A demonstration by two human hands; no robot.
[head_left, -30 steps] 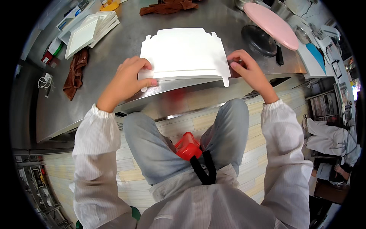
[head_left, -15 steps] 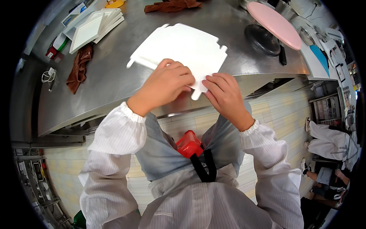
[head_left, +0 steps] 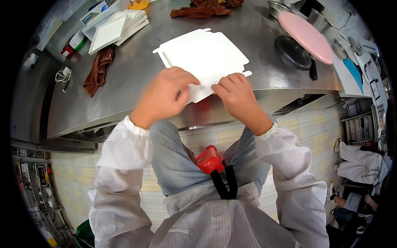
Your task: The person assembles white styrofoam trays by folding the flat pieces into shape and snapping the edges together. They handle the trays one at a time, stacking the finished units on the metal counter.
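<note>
A flat white cardboard tray blank (head_left: 206,51) with notched corners and small tabs lies on the steel table, its near corner reaching over the front edge. Along its left side a narrow flap stands folded up. My right hand (head_left: 236,93) has its fingers bent and pinched on the near right edge of the card. Slightly blurred, my left hand (head_left: 167,95) is over the near left edge, index finger stretched toward the card's surface and thumb apart from it. Its other fingers are hidden beneath the hand.
Several white shallow trays (head_left: 109,33) are stacked at the back left, near a brown cloth (head_left: 99,72) and a white cable (head_left: 63,75). A pink round board (head_left: 306,37) and a black pan-like round thing (head_left: 292,53) are at the right. Another brown cloth (head_left: 200,11) lies behind.
The card has turned on the table, and its near tab no longer shows between my hands. My left hand has moved left, away from my right hand, its thumb and index finger parting.
</note>
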